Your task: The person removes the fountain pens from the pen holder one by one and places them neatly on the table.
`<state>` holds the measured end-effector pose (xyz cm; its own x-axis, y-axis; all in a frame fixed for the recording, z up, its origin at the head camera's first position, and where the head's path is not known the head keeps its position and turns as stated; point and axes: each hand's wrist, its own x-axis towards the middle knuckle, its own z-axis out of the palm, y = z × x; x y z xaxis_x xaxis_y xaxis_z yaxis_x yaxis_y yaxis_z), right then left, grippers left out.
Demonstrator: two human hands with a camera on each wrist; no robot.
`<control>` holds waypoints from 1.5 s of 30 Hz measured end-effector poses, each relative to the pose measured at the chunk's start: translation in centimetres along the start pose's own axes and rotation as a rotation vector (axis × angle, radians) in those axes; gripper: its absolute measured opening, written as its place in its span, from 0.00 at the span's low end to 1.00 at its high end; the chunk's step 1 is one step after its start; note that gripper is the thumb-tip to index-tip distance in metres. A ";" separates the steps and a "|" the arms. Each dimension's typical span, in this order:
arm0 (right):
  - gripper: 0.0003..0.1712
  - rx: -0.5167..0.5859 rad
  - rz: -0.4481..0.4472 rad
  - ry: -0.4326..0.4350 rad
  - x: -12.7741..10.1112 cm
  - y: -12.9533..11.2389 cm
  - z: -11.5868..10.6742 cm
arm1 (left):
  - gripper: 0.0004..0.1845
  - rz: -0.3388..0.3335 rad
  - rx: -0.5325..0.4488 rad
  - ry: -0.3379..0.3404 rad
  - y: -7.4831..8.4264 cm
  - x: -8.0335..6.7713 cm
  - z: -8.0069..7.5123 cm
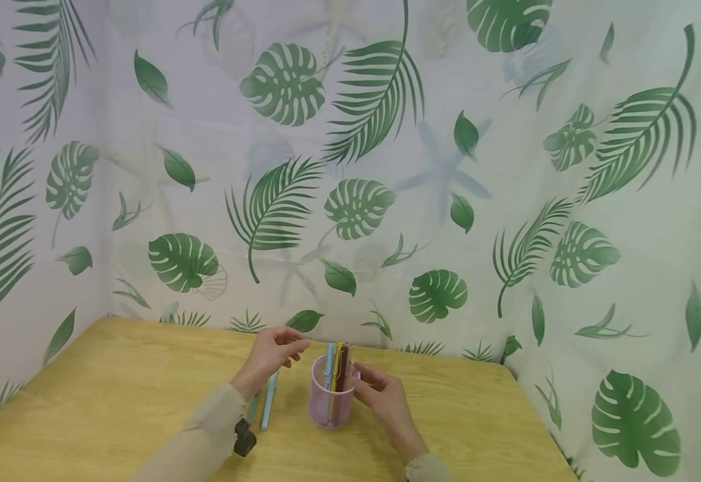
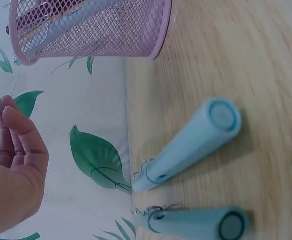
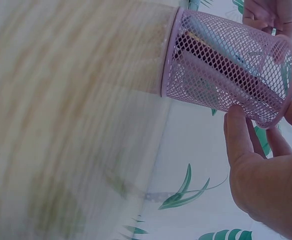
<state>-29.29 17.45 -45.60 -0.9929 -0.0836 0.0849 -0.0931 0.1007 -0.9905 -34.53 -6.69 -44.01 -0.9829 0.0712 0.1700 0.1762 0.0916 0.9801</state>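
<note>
A pink mesh pen holder (image 1: 329, 416) stands upright on the table. In it lean a light blue pen (image 1: 329, 367), a yellow pen (image 1: 337, 361) and a dark maroon pen (image 1: 343, 369). My right hand (image 1: 389, 405) holds the holder by its right side near the rim, thumb and fingers around it. To the left, my left hand (image 1: 273, 356) hovers with loosely bent fingers and nothing in them. Below it on the table lie a light blue pen (image 2: 190, 145) and a teal pen (image 2: 193, 222), side by side, their clips toward the wall.
The wooden table (image 1: 115, 402) ends at a white curtain (image 1: 302, 294) printed with green leaves, which also rises at both sides. A small black device (image 1: 244, 438) sits at the left wrist.
</note>
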 end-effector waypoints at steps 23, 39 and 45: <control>0.25 -0.004 -0.007 0.001 0.1 -0.1 0.3 | 0.11 0.080 -0.005 -0.145 1.3 0.3 3.4; 0.25 -0.010 -0.012 0.003 0.0 -0.1 0.3 | 0.14 0.204 0.181 -0.301 1.4 0.8 3.9; 0.25 -0.014 -0.003 0.004 0.0 0.0 0.2 | 0.12 0.246 0.237 -0.289 1.3 0.6 3.7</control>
<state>-29.30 17.24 -45.58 -0.9929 -0.0798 0.0881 -0.0969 0.1143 -0.9887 -34.65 -2.86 -42.97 -0.8606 0.3911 0.3263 0.4434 0.2598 0.8579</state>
